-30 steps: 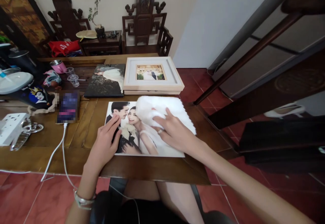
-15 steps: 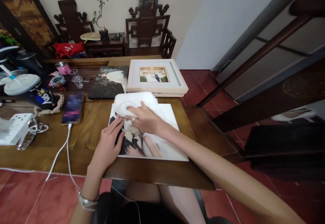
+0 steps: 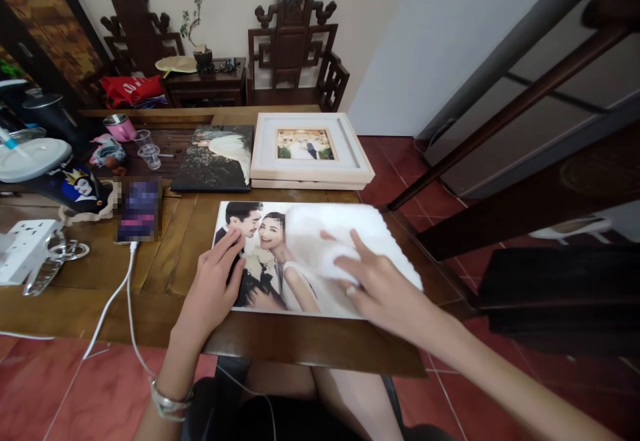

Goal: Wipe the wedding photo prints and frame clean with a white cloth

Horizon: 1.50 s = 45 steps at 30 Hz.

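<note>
A photo print [image 3: 300, 294] of a couple lies flat on the wooden table near its front edge. My left hand [image 3: 213, 284] rests on the print's left side, fingers stretched out and holding it down. On the right half of the print is a fluffy white cloth [image 3: 387, 227], bunched under my right hand [image 3: 373, 281]. That hand is blurred by motion; its fingers press into the cloth and grip it. The cloth covers the print's right part and reaches past its right edge.
Behind the print are a dark photo panel [image 3: 213, 167] and a pale wooden picture frame [image 3: 313, 184]. To the left lie a phone [image 3: 139, 211] on a white cable, a clear hair claw [image 3: 53, 264], a power strip [image 3: 30, 244] and a lidded cup [image 3: 75, 184].
My right hand has swept the white cloth from the print's upper left to its right side, uncovering the couple's faces. My left hand has stayed in place.
</note>
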Motion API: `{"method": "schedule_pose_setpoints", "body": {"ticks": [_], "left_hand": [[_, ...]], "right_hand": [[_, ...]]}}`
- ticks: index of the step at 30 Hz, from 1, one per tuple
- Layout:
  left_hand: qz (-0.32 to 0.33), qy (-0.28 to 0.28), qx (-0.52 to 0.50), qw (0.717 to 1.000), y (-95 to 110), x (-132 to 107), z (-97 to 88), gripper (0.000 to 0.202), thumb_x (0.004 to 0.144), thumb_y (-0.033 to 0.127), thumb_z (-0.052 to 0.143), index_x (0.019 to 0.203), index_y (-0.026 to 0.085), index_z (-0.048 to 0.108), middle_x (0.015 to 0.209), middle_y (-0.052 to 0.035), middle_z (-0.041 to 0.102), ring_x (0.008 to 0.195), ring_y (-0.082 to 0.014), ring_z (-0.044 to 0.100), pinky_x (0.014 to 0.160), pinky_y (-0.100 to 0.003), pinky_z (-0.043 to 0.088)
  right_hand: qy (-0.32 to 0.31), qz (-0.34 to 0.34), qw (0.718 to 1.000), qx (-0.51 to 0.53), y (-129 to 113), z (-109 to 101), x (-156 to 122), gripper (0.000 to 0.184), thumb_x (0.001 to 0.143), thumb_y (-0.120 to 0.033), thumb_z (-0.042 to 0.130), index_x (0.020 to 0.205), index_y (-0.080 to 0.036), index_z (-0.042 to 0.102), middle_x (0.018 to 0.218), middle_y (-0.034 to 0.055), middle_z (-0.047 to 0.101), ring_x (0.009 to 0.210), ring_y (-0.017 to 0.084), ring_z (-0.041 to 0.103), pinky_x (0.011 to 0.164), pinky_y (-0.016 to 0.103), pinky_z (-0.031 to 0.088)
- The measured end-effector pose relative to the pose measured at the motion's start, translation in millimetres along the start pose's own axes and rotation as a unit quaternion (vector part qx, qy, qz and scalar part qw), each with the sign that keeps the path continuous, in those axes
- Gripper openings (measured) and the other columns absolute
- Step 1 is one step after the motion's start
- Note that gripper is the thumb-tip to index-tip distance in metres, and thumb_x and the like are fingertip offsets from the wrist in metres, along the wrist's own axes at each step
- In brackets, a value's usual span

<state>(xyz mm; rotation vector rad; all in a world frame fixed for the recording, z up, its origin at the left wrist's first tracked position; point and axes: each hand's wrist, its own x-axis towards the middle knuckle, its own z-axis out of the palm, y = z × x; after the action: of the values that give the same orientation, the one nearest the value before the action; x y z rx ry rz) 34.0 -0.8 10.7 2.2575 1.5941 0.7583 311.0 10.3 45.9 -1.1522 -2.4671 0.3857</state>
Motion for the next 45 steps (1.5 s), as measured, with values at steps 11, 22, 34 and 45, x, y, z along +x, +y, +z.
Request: {"method": "schedule_pose_setpoints", "body": {"ticks": [11,22,34,45], "left_hand": [[0.002,-0.020,0.021,1.000,0.9,0.0,-2.3,0.036,0.099,0.024,0.041,0.133,0.021,0.049,0.149,-0.0128,0.044,0.142,-0.0237,0.035,0.111,-0.049,0.034],[-0.001,-0.010,0.009,1.000,0.0,0.0,-2.5,0.033,0.099,0.024,0.041,0.130,0.021,0.051,0.148,-0.0121,0.046,0.140,-0.0234,0.038,0.111,-0.049,0.035],[-0.004,-0.004,0.001,1.000,1.8,0.2,-0.6,0.035,0.099,0.024,0.041,0.132,0.021,0.050,0.148,-0.0121,0.045,0.141,-0.0237,0.037,0.112,-0.050,0.034],[0.003,-0.012,0.006,1.000,-0.3,-1.2,-2.8,0.036,0.099,0.025,0.040,0.134,0.023,0.049,0.149,-0.0115,0.045,0.141,-0.0239,0.037,0.112,-0.050,0.034]], "right_hand": [[-0.045,-0.038,0.998,0.029,-46.0,-9.6,-40.6,0.025,0.073,-0.004,0.043,0.076,-0.024,0.057,0.114,0.0103,0.071,0.119,0.030,0.060,0.103,0.052,0.045],[-0.029,0.075,0.995,0.054,32.3,-22.7,73.0,0.016,0.086,-0.022,0.043,0.070,-0.023,0.043,0.061,-0.0005,0.052,0.063,0.020,0.054,0.065,0.030,0.044],[-0.013,-0.020,1.000,0.020,-58.1,-1.5,-59.3,0.021,0.071,-0.006,0.047,0.069,-0.024,0.056,0.133,0.0099,0.061,0.133,0.030,0.046,0.109,0.052,0.040],[-0.071,0.007,0.997,0.033,-9.9,-6.8,18.2,0.027,0.075,-0.001,0.041,0.084,-0.022,0.056,0.076,0.0023,0.068,0.078,0.024,0.070,0.104,0.052,0.039]]}}
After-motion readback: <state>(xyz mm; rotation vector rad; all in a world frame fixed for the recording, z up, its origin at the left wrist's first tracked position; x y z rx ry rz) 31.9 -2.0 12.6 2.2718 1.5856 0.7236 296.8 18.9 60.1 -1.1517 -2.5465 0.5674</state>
